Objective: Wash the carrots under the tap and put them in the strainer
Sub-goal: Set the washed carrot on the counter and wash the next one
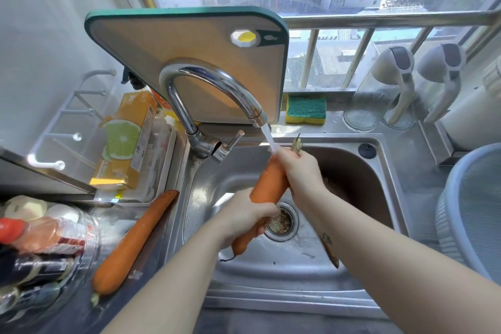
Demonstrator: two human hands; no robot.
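readable text: none | yellow box: lime-slice picture, print too blurred to read | cutting board: small fish sign beside its hanging hole | bottles at lower left: labels blurred, unreadable

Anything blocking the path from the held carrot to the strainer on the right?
Nothing visible. Between the carrot, gripped by the left hand and right hand under the tap, and the strainer lie only the sink's right rim and a strip of counter.
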